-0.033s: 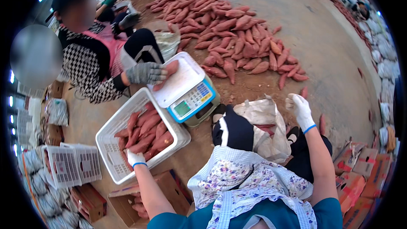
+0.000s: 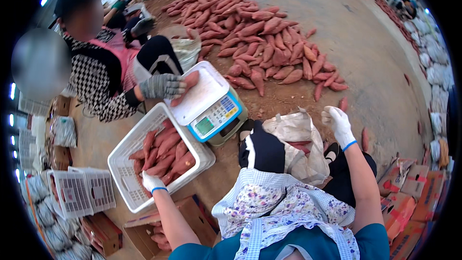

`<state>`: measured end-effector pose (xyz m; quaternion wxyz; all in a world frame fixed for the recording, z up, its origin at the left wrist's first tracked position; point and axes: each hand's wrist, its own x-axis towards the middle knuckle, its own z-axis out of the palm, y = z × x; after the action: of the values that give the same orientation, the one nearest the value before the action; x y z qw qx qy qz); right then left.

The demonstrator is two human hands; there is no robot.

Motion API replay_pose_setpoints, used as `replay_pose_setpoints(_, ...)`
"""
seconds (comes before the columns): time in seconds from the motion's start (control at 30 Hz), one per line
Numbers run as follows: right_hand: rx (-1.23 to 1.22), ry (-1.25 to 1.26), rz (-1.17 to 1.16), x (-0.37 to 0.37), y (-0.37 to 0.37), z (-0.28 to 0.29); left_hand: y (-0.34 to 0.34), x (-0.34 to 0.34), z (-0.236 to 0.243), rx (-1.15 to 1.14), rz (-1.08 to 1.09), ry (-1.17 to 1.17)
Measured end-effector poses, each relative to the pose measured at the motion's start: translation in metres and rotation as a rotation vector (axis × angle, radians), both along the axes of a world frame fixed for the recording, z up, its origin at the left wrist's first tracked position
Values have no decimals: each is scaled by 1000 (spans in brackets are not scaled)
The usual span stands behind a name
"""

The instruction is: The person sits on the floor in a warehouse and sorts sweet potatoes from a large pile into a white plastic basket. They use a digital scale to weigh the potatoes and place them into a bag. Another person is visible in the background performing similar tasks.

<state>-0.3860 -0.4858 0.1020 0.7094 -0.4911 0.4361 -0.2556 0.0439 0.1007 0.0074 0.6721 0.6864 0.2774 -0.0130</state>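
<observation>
My left hand (image 2: 153, 182), in a white glove with a blue cuff, reaches into the near side of a white plastic crate (image 2: 117, 156). It touches the sweet potatoes (image 2: 166, 147) lying there; its fingertips are partly hidden, so its grip does not show. My right hand (image 2: 340, 125), gloved the same way, is raised with its fingers curled in and nothing visible in them. Just beyond it a single sweet potato (image 2: 343, 104) shows against the floor. Below and left of that hand, a whitish sack (image 2: 308, 142) gapes, with sweet potatoes (image 2: 301, 146) inside.
A co-worker's grey-gloved hand (image 2: 162, 86) holds a sweet potato (image 2: 186, 88) over the scale (image 2: 215, 115) beside the crate. Beyond lies a large sweet potato heap (image 2: 269, 38). Cardboard boxes (image 2: 190, 216) stand at lower left, more boxes (image 2: 402, 207) at right.
The view has shifted very slightly. Both my hands and the co-worker's hand keep nearly the same places, and nothing is visibly picked up or let go.
</observation>
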Motion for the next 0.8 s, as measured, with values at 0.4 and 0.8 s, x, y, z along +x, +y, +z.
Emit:
replay_pose_setpoints(0.4,12,399,102,72,-36,-87,-368,-107,129,-208,-1446,-248)
replay_pose_setpoints(0.8,-607,856,128,63,-220,-186,-500,-101,-22,106,-1837,-52)
